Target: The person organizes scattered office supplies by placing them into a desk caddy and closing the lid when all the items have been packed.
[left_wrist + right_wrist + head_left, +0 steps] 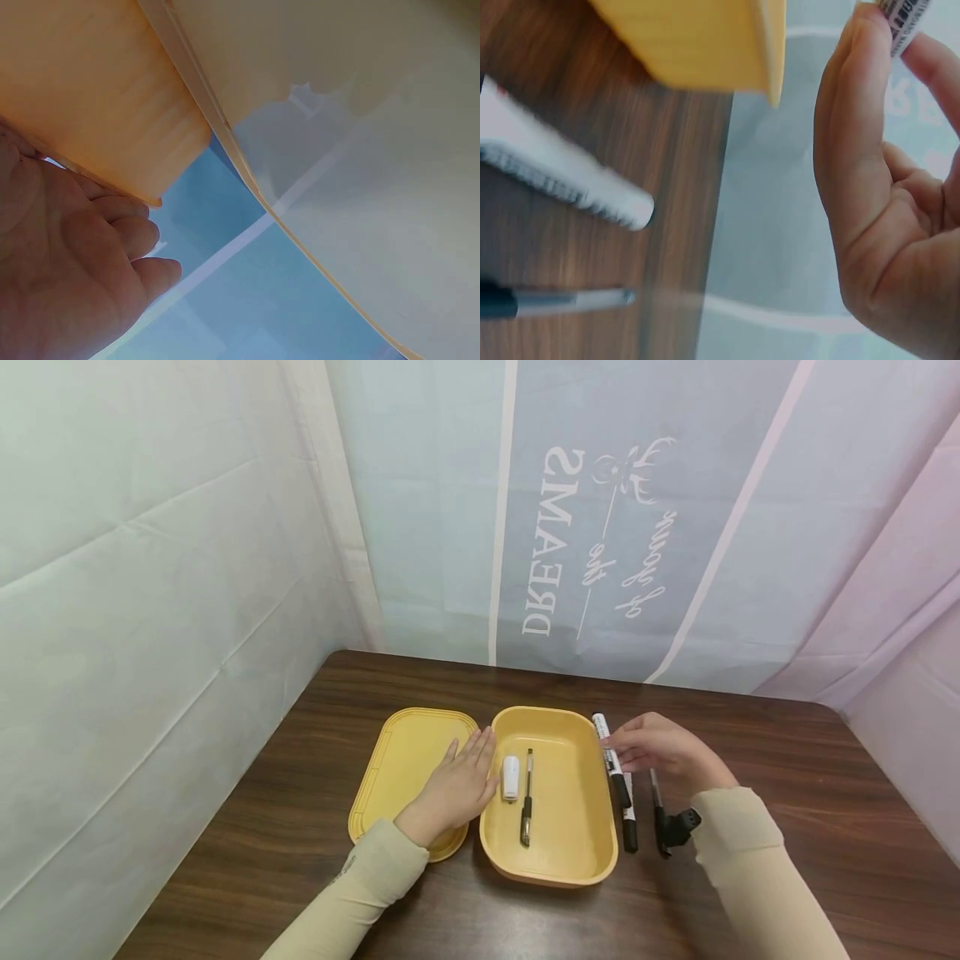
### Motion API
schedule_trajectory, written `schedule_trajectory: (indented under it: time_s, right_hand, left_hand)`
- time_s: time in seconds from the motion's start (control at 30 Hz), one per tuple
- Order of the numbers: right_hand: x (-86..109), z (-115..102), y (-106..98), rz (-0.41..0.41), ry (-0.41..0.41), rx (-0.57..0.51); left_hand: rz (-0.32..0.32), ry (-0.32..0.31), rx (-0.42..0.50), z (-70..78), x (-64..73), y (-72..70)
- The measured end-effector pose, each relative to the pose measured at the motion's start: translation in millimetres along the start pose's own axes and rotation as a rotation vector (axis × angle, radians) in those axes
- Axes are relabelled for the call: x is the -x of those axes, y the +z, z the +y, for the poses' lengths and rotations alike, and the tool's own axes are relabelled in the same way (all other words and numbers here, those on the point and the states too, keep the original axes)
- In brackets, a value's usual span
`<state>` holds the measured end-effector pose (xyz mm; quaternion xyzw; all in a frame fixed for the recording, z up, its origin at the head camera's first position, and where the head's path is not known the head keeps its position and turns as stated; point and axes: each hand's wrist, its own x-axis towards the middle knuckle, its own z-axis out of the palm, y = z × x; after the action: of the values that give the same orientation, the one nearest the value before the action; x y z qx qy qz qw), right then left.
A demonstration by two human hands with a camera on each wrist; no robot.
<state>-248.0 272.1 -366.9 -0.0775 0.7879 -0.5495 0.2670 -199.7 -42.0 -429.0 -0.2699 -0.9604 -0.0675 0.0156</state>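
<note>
My right hand (pixel 667 747) pinches a white whiteboard marker (pixel 611 756) with a black cap, raised beside the right wall of a yellow box (pixel 570 802). In the right wrist view, thumb and fingers meet on the marker's end. A second marker (pixel 629 831) lies on the table under it, partly hidden in the head view. My left hand (pixel 457 785), fingers straight, touches the box's left side above a yellow lid (pixel 405 752). Inside the box lie a clear pen (pixel 527 802) with a black grip and a small white object (pixel 511 777) of unclear kind.
Another pen (pixel 657 793) lies right of the markers, near a black device (pixel 681 827) at my right wrist. The dark wooden table (pixel 262 860) ends at a printed curtain (pixel 435 527) behind and a pale cloth wall (pixel 150 610) on the left.
</note>
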Motion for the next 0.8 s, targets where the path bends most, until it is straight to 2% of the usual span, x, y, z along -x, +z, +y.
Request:
schedule_trajectory:
  time_s: [0.23, 0.33, 0.43, 0.6, 0.7, 0.8]
  right_hand:
    - [-8.2, -17.7, 25.0, 0.076, 0.066, 0.109]
    - [-13.1, -19.5, 34.3, 0.136, 0.110, 0.161]
    - [-17.8, -21.1, 43.5, 0.184, 0.123, 0.275]
    - [-23.2, -28.4, 59.0, 0.238, 0.112, 0.532]
    - [-25.5, -32.4, 68.5, 0.266, 0.108, 0.618]
    - [-26.9, -36.7, 77.1, 0.273, 0.089, 0.657]
  left_hand:
    - [-0.014, -0.001, 0.015, -0.3, -0.9, -3.7]
    - [-0.021, -0.005, 0.021, 0.3, -0.7, -6.0]
    - [-0.026, -0.003, 0.021, 0.1, -1.0, -6.3]
    - [-0.030, -0.002, 0.026, 0.0, -1.6, -7.4]
    - [-0.031, -0.004, 0.027, 0.2, -2.3, -8.7]
    - [-0.029, -0.006, 0.025, -0.1, -3.4, -9.1]
